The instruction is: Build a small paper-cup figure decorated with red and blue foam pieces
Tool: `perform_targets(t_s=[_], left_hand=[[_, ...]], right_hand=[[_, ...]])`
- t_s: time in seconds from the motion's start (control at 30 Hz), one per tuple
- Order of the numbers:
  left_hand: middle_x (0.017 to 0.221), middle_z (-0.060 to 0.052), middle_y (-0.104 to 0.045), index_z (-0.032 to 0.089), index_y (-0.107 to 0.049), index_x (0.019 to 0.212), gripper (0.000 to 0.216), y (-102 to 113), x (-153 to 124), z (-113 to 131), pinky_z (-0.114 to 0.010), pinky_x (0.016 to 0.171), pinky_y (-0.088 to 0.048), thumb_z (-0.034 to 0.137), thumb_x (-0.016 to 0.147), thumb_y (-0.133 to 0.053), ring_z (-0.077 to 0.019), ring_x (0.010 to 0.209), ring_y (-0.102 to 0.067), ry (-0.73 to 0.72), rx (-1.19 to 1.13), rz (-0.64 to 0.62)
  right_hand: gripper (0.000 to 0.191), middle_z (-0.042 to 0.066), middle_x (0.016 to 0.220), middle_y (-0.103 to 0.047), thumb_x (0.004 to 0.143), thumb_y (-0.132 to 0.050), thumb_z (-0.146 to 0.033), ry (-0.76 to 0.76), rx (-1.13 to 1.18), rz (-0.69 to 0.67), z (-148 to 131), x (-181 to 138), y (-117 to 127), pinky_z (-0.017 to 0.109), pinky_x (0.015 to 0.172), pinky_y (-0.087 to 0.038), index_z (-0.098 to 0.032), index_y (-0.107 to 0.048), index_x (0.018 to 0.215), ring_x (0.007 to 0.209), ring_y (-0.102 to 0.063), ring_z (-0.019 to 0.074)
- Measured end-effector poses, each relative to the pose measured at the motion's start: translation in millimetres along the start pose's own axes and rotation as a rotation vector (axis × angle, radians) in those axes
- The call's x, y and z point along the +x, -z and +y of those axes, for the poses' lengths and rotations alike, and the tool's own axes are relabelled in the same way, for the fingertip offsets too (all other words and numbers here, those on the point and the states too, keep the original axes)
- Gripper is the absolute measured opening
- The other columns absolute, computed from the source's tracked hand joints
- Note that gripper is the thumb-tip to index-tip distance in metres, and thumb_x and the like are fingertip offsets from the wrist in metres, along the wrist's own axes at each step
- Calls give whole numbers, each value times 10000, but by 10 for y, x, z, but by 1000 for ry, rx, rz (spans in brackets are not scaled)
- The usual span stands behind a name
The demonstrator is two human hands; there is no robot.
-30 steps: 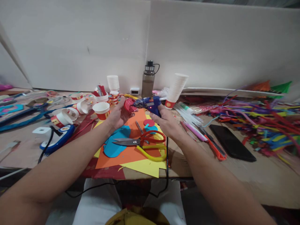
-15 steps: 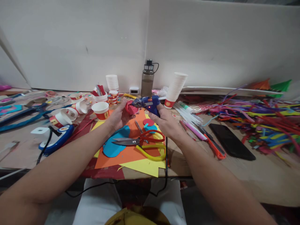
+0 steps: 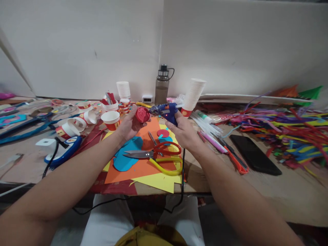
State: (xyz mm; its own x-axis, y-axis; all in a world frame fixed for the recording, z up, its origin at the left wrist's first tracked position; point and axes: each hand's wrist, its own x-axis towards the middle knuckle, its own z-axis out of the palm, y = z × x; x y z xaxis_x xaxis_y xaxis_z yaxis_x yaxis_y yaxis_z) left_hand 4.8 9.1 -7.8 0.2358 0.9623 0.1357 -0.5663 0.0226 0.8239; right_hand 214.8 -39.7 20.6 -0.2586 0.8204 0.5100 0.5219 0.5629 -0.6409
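Head view: the left hand (image 3: 128, 127) is curling its fingers round a red disc (image 3: 142, 114) above the orange paper (image 3: 139, 168). The right hand (image 3: 183, 133) is gripping a blue glue gun (image 3: 166, 110), nozzle beside the disc; a paper cup (image 3: 110, 107) is holding red strips (image 3: 112, 98).

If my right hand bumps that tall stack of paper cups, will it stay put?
Probably not. The stack of paper cups is tall, narrow and leaning, so it likely tips. Paper looks light, so cups would scatter. The right hand is close.
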Motion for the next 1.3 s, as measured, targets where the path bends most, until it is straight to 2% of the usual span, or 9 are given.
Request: perform_targets(t_s=[0.1,0.33,0.47,0.57,0.67,0.77,0.93,1.13,1.3], left_hand=[[871,-71,-732,159,-638,987,443,7,27,25,-227,519,-487,575,854,-563,-166,708,-697,-47,-17,62],[853,-34,-727,175,-639,952,352,24,59,20,-227,524,-473,511,850,-612,-123,659,-653,-128,-105,117],[860,-41,-725,174,-638,971,387,9,53,18,-229,524,-467,535,831,-623,-130,663,-661,-104,-84,112],[868,-51,-725,168,-639,966,413,-1,48,32,-230,520,-467,556,824,-617,-135,665,-665,-94,-78,102],[873,-52,-725,166,-638,939,399,-5,49,40,-227,519,-469,549,832,-612,-130,674,-655,-127,-100,120],[863,-43,-726,173,-639,938,358,0,52,23,-223,520,-471,518,848,-610,-123,669,-645,-142,-114,127],[875,-48,-730,174,-645,952,340,5,48,-14,-231,520,-487,498,878,-575,-133,680,-659,-93,-94,71],[836,-48,-723,165,-634,954,391,-7,33,10,-222,507,-481,539,852,-592,-138,638,-670,-91,-69,75],[842,-61,-727,168,-631,980,427,-8,18,-9,-224,530,-495,569,843,-582,-169,705,-701,-56,-44,33]], right_hand=[[431,101,1125,-678,867,-526,-260,-4,-25,-18,-2,-13,-9,457,903,-477,-187,-521,1291,983,-620,273],[343,77,1106,-680,880,-526,-287,-24,54,-107,0,-38,-35,403,848,-498,-195,-561,1209,940,-622,242],[328,72,1039,-677,874,-521,-290,-42,41,-72,-11,-28,-35,369,804,-478,-176,-571,1178,874,-597,219],[262,69,973,-667,858,-528,-282,-72,11,-41,-31,-25,-23,337,770,-452,-163,-596,1081,852,-582,209],[210,52,891,-650,857,-526,-293,-81,-18,-55,-59,-35,-13,313,716,-434,-166,-596,1008,794,-571,194],[211,32,842,-639,857,-524,-293,-73,-12,-84,-80,-50,-16,302,675,-431,-171,-588,1017,734,-558,179],[291,45,920,-674,870,-514,-298,-53,53,-102,-62,-50,-28,326,715,-471,-174,-580,1125,777,-586,194],[423,99,1115,-676,879,-513,-296,-27,17,-50,-34,-29,-22,402,869,-474,-159,-521,1279,978,-608,253],[396,104,1100,-687,870,-518,-290,-19,-53,3,-29,-27,-14,430,875,-479,-176,-543,1248,965,-618,267]])
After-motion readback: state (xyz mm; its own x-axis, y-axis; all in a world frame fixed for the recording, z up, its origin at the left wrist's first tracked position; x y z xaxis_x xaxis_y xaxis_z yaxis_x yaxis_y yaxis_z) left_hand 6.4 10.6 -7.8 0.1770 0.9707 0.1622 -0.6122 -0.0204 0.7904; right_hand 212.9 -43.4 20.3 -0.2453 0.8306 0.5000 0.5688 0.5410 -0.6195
